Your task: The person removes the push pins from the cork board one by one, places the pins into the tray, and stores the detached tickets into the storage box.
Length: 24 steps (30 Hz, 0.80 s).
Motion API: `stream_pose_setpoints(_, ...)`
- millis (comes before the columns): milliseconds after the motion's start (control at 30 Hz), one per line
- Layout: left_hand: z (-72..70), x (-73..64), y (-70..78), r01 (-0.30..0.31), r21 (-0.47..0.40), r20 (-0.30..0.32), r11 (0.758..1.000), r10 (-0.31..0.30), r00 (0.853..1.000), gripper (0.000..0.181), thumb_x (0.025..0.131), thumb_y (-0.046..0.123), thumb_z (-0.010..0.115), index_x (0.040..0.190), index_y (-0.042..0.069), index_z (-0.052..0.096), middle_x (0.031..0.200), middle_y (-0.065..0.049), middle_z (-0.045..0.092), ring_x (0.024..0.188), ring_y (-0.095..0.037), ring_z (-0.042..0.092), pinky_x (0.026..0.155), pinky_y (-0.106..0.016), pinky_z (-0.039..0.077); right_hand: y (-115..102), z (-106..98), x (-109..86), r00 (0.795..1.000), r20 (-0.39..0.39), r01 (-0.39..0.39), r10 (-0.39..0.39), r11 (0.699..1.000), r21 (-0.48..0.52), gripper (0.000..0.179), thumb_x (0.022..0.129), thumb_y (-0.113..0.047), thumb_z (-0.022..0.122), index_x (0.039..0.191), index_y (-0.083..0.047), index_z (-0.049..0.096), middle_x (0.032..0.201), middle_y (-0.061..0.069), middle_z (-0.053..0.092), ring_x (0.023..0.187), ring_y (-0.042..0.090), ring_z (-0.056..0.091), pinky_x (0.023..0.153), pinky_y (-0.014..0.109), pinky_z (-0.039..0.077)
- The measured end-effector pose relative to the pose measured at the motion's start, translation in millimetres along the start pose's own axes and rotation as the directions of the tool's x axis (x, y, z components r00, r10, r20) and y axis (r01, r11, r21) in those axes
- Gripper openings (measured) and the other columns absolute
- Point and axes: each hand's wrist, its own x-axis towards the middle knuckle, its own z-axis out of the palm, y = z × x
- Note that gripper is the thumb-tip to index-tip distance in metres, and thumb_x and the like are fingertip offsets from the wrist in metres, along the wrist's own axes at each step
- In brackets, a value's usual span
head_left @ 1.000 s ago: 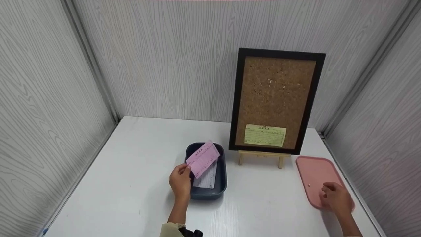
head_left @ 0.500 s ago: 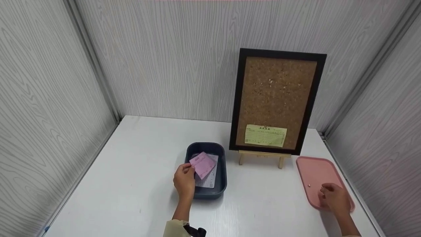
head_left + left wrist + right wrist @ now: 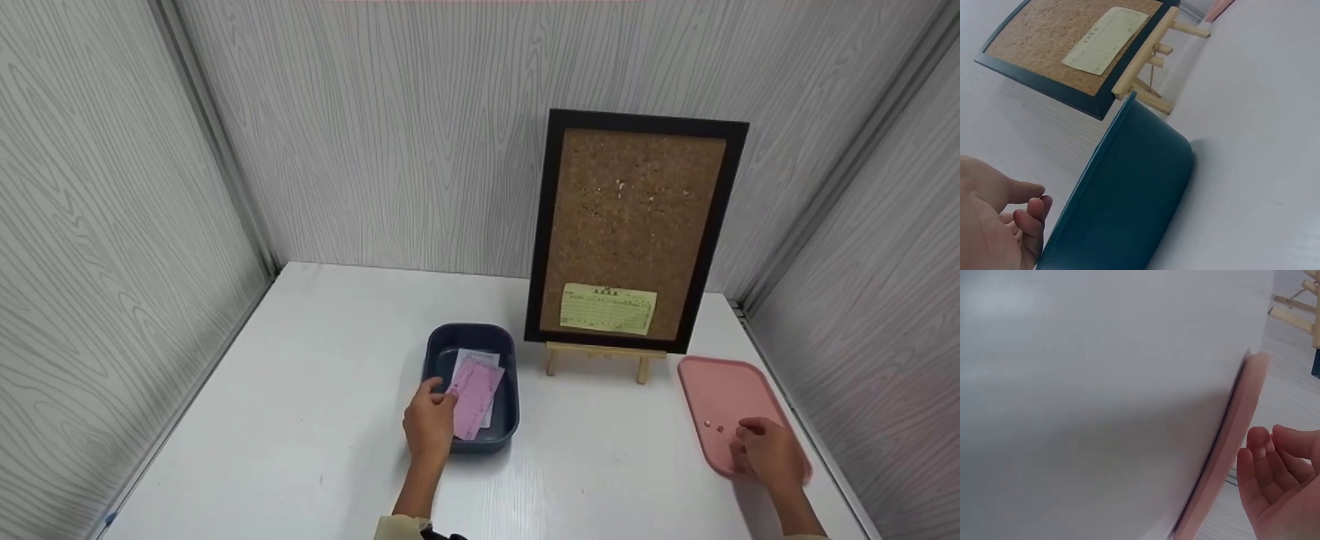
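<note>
My left hand (image 3: pixel 430 421) is over the left edge of a dark blue plastic bin (image 3: pixel 512 420), its fingers loosely bent with nothing between them. A pink printed slip (image 3: pixel 477 397) lies in the bin across a white printed slip (image 3: pixel 486 358). In the left wrist view the fingers (image 3: pixel 1033 225) stand close to the bin's outer wall (image 3: pixel 1123 185). Over the pink tray (image 3: pixel 724 382) is my right hand (image 3: pixel 771 454), its fingers relaxed and half bent. Two small pins (image 3: pixel 721 429) lie on the tray just left of the fingertips.
A black-framed corkboard (image 3: pixel 637 217) leans upright on a small wooden easel (image 3: pixel 604 349) behind the bin and tray. A yellow printed slip (image 3: pixel 607 308) is fixed near its bottom. Wood-grain panels enclose the white table (image 3: pixel 330 360) at the back and sides.
The pink slip has gone down into the bin and left my left hand's fingers, which have moved slightly right. A second pin now lies on the tray beside my nearly still right hand.
</note>
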Motion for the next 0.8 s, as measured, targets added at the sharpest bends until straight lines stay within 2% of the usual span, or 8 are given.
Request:
stream_pose_setpoints(167, -3.2, -2.4, 5.6, -0.038, 0.02, 0.032, 0.999, 0.037, 0.999, 0.029, 0.092, 0.015, 0.07, 0.119, 0.004, 0.071, 0.092, -0.008, 0.077, 0.079, -0.022, 0.071, 0.072, -0.042, 0.054, -8.8, -2.6, -6.8, 0.999, -0.023, 0.034, -0.034, 0.999, -0.003, 0.034, 0.103, -0.015, 0.054, 0.129, 0.007, 0.059, 0.12, 0.03, 0.064, 0.091, 0.032, 0.07, 0.063, 0.029, 0.052)
stream_pose_setpoints(367, 3.5, -1.0, 20.7, -0.075, 0.086, 0.075, 0.994, 0.068, 0.995, 0.024, 0.092, 0.022, 0.07, 0.114, 0.016, 0.074, 0.098, 0.0, 0.077, 0.088, -0.02, 0.072, 0.071, -0.041, 0.053, -33.5, 0.8, -16.8, 0.981, -0.104, 0.163, -0.161, 0.987, 0.011, 0.032, 0.104, -0.02, 0.054, 0.128, 0.001, 0.063, 0.118, 0.024, 0.068, 0.091, 0.031, 0.071, 0.064, 0.025, 0.049)
stream_pose_setpoints(533, 21.1, 3.9, 37.5, -0.159, 0.111, 0.097, 0.981, 0.148, 0.984, 0.021, 0.092, 0.024, 0.07, 0.113, 0.021, 0.075, 0.099, 0.005, 0.077, 0.088, -0.018, 0.072, 0.072, -0.041, 0.053, -61.7, 5.3, -19.1, 0.958, -0.177, 0.235, -0.227, 0.972, 0.027, 0.03, 0.103, -0.021, 0.057, 0.125, -0.003, 0.067, 0.115, 0.019, 0.071, 0.081, 0.02, 0.072, 0.061, 0.023, 0.049)
stream_pose_setpoints(600, 30.4, 7.2, 43.5, -0.187, 0.1, 0.117, 0.977, 0.175, 0.978, 0.02, 0.093, 0.025, 0.07, 0.112, 0.021, 0.074, 0.1, 0.007, 0.076, 0.088, -0.017, 0.071, 0.072, -0.04, 0.053, -74.9, 7.5, -19.7, 0.958, -0.178, 0.236, -0.226, 0.971, 0.037, 0.032, 0.103, -0.024, 0.056, 0.127, -0.005, 0.066, 0.117, 0.017, 0.071, 0.083, 0.019, 0.071, 0.061, 0.023, 0.05)
stream_pose_setpoints(733, 51.5, 14.4, 54.3, -0.219, 0.062, 0.161, 0.974, 0.207, 0.965, 0.02, 0.095, 0.029, 0.069, 0.113, 0.021, 0.074, 0.099, 0.008, 0.075, 0.088, -0.014, 0.069, 0.076, -0.038, 0.052, -102.8, 14.7, -19.7, 0.967, -0.147, 0.221, -0.207, 0.972, 0.081, 0.034, 0.105, -0.029, 0.054, 0.13, -0.008, 0.065, 0.12, 0.016, 0.069, 0.093, 0.027, 0.07, 0.058, 0.026, 0.052)
stream_pose_setpoints(800, 62.5, 17.8, 59.9, -0.235, 0.045, 0.18, 0.971, 0.224, 0.958, 0.021, 0.096, 0.031, 0.069, 0.114, 0.021, 0.073, 0.1, 0.007, 0.074, 0.089, -0.013, 0.068, 0.077, -0.036, 0.052, -115.5, 19.3, -18.1, 0.965, -0.146, 0.23, -0.217, 0.969, 0.084, 0.034, 0.105, -0.029, 0.055, 0.129, -0.008, 0.065, 0.119, 0.015, 0.07, 0.095, 0.028, 0.069, 0.06, 0.026, 0.053)
